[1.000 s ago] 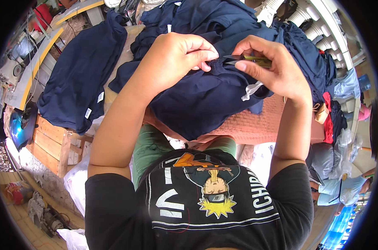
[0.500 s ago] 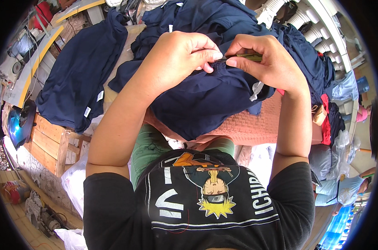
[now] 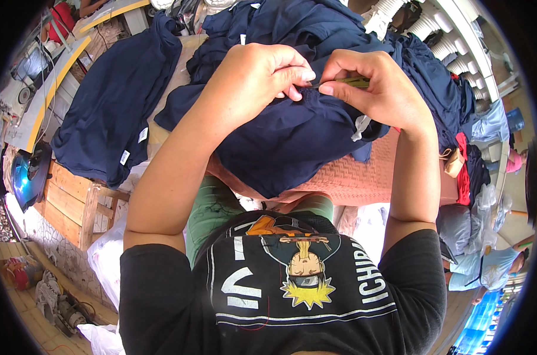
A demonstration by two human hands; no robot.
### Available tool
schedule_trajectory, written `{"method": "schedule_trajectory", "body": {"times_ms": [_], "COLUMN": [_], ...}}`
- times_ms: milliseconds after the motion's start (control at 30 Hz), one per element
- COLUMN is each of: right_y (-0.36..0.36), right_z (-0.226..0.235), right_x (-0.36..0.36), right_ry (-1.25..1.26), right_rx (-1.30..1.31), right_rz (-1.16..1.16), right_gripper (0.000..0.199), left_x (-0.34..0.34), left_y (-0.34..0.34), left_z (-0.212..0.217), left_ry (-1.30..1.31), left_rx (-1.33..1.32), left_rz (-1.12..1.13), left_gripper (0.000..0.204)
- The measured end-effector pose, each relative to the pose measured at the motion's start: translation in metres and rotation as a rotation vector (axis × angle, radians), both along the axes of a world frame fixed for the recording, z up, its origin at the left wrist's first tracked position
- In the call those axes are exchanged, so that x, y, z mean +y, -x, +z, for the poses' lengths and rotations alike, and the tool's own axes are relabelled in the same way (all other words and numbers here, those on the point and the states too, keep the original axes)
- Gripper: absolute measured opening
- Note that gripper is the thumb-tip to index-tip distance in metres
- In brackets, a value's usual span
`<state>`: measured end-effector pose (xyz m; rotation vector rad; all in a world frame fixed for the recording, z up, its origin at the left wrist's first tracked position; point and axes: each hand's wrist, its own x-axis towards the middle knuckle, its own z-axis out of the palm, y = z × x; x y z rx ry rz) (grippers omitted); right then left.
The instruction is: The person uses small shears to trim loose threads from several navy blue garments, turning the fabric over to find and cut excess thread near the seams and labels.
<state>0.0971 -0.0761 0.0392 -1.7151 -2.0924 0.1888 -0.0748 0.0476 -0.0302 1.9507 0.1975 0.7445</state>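
In the head view, the only one, with the clock read from the picture's centre, the person's left hand [image 3: 255,76] is at 12 o'clock, thumb and forefinger pressed together on the gathered edge of a navy garment [image 3: 280,139]. Whether a loose thread is pinched there too is too small to tell. The right hand [image 3: 384,87] is between 1 and 2 o'clock, its thumb and fingers clamped around snips [image 3: 357,81] with an olive-yellow handle. The garment spreads from 12 o'clock toward the centre, over the pinkish-brown table covering [image 3: 351,180] at 3 o'clock. A white strip [image 3: 360,126] hangs at 2 o'clock, below the right hand.

A second ago the blades showed plainly, pointing toward the left fingertips across a gap; since then the right hand has moved in toward 9 o'clock and the two sets of fingertips are now just beside each other. Little differs from half a second ago. This seems to bring the snips to the very edge being pinched, so the work looks confined to that one small spot.

At 10 o'clock another navy cloth piece [image 3: 114,106] lies above a wooden crate [image 3: 67,204].
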Motion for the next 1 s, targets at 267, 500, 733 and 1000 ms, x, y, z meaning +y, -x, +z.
{"method": "schedule_trajectory", "body": {"times_ms": [267,500,733,1000], "right_y": [-0.002,0.001,0.0,0.021], "right_z": [0.001,-0.007,0.0,0.015], "right_x": [0.001,0.009,0.005,-0.071], "right_ry": [0.006,-0.1,-0.111,0.381], "right_rx": [0.019,-0.03,-0.039,0.42], "right_rz": [-0.012,0.018,-0.015,1.181], "right_gripper": [0.015,0.016,0.016,0.023], "left_x": [0.0,0.003,0.007,0.01], "left_y": [0.001,-0.002,0.031,0.101], "left_z": [0.002,-0.003,0.027,0.05], "left_ry": [-0.138,-0.389,-0.334,-0.399], "left_rx": [0.003,-0.163,-0.318,-0.349], "left_rz": [0.137,0.198,-0.191,-0.06], "left_gripper": [0.013,0.011,0.013,0.047]}}
